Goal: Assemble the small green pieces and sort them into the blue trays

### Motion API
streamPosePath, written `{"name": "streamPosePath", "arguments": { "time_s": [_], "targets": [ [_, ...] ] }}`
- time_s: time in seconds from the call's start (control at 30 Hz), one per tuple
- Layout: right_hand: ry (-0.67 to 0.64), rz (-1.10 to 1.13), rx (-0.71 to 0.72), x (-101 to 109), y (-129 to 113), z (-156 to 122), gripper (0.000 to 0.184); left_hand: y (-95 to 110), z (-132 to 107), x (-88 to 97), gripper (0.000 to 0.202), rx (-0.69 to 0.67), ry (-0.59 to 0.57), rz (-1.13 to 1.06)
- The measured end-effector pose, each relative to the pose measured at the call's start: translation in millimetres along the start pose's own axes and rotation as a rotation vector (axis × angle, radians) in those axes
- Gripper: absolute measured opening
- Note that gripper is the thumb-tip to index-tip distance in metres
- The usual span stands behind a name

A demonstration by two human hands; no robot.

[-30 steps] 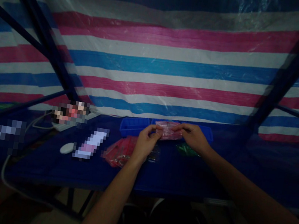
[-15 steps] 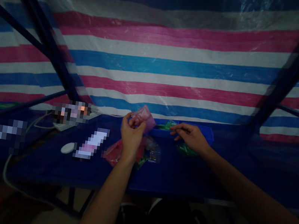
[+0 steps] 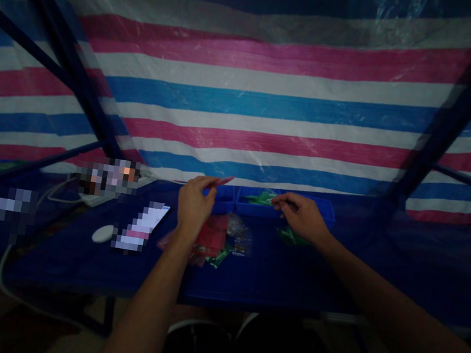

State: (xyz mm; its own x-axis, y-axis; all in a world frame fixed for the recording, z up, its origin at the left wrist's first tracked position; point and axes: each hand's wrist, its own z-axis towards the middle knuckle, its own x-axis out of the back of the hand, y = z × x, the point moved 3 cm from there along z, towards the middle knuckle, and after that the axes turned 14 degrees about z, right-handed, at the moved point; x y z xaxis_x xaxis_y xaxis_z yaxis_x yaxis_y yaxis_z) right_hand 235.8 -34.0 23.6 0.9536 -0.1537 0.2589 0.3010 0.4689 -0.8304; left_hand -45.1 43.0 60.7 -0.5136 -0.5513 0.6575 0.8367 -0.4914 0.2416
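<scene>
My left hand (image 3: 195, 203) pinches a small pink plastic bag (image 3: 226, 180), seen nearly edge-on above the blue trays (image 3: 327, 210). Green packets (image 3: 262, 197) lie in the middle tray compartment. Just right of them hovers my right hand (image 3: 301, 215), its thumb and fingers drawn together; anything between the tips is too small and dark to make out. Below the left hand, a pile of red and pink bags (image 3: 212, 233) lies on the blue table (image 3: 258, 287), with clear bags (image 3: 242, 244) and green packets beside it. More green packets (image 3: 292, 237) rest under my right hand.
To the left are a blurred-out phone (image 3: 144, 226), a white round object (image 3: 103, 234) and a white power strip (image 3: 98, 198) with cables. Dark blue poles (image 3: 444, 126) flank a striped plastic sheet (image 3: 264, 106) behind the table.
My left hand has shifted a little left and turned the pink bag from facing me to nearly edge-on. More of the red pile shows. The right hand has barely moved.
</scene>
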Motion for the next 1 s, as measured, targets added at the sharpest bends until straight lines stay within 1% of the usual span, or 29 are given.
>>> {"name": "streamPosePath", "arguments": {
  "time_s": [0.07,0.1,0.23,0.3,0.47,0.57,0.63,0.7,0.77,0.8,0.9,1.0],
  "targets": [
    [-0.002,-0.099,0.06,0.0,-3.3,-0.2,0.025,0.9,0.5,-6.0,0.033,-0.046,-0.064,0.11],
    [-0.011,-0.136,0.091,-0.5,-4.6,-0.3,0.025,0.5,-0.3,-9.9,0.034,-0.06,-0.114,0.171],
    [-0.05,-0.234,0.169,-2.8,-6.7,-0.2,0.025,-3.7,-10.0,-26.9,0.039,-0.062,-0.372,0.346],
    [-0.056,-0.25,0.175,-3.2,-7.0,-0.3,0.024,-5.0,-15.8,-32.6,0.046,-0.07,-0.456,0.392],
    [-0.069,-0.257,0.183,-3.4,-7.0,-1.1,0.026,-4.4,-20.2,-36.5,0.055,-0.102,-0.484,0.391],
    [-0.081,-0.253,0.181,-4.1,-5.6,-1.5,0.026,-2.9,-17.1,-33.3,0.057,-0.106,-0.497,0.371],
    [-0.096,-0.251,0.176,-5.0,-4.9,-1.7,0.026,-0.8,-14.7,-25.4,0.054,-0.101,-0.447,0.355],
    [-0.11,-0.249,0.182,-5.9,-5.0,-2.0,0.026,2.4,-15.2,-12.7,0.048,-0.08,-0.365,0.373],
    [-0.123,-0.25,0.198,-6.8,-5.6,-2.5,0.026,6.5,-21.4,2.1,0.046,-0.034,-0.3,0.427],
    [-0.129,-0.252,0.203,-7.3,-5.9,-2.8,0.026,9.2,-26.7,9.0,0.046,-0.011,-0.289,0.442],
    [-0.147,-0.263,0.19,-8.7,-5.6,-3.3,0.025,19.3,-48.3,21.1,0.044,-0.004,-0.414,0.435],
    [-0.158,-0.275,0.188,-9.7,-5.4,-3.8,0.024,26.8,-64.7,26.7,0.04,-0.013,-0.478,0.51]
  ]
}}
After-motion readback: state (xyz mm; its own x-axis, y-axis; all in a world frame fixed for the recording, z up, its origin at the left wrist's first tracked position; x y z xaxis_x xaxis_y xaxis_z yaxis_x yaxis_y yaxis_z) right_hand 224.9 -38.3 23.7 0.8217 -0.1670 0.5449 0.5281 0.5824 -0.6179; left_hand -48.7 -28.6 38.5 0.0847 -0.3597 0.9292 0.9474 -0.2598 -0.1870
